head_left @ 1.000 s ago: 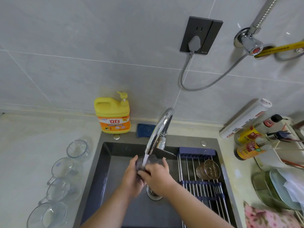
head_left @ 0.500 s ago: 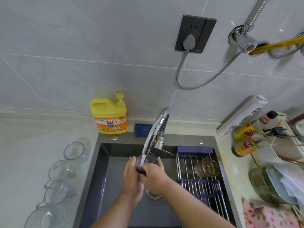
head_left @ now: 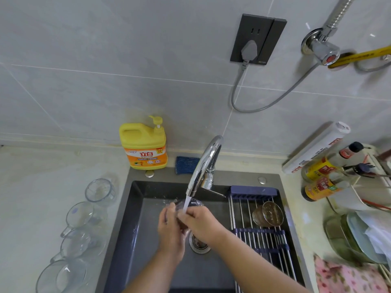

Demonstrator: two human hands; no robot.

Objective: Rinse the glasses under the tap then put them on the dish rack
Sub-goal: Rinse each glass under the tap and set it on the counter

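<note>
On the pale counter at far left, four clear glass mugs lie in a curved row from the back toward the near edge, close to one another. Behind them, against the tiled wall, stands a yellow detergent bottle with a pump top. Just to its right a blue scouring pad lies on the back ledge of the dark sink.

The chrome tap arches forward over the basin, and a stream of water falls from its spout onto a glass held right below it, above the drain. The left hand grips this glass from the left, its fingers curled round the wall. The right hand grips it from the right, fingers bent over the top edge where the water lands. The hands hide most of the glass, and only a dim, wet part shows beneath the spout.

Right of the hands, a roll-up dish rack of metal rods spans the right part of the sink. One amber-tinted glass lies on its side on the rods, well apart from the hands. On the wall above, a grey plug sits in a dark socket. Farther right on the counter, sauce bottles stand beside a white roll box, and a pink flowered cloth lies at the near corner.
</note>
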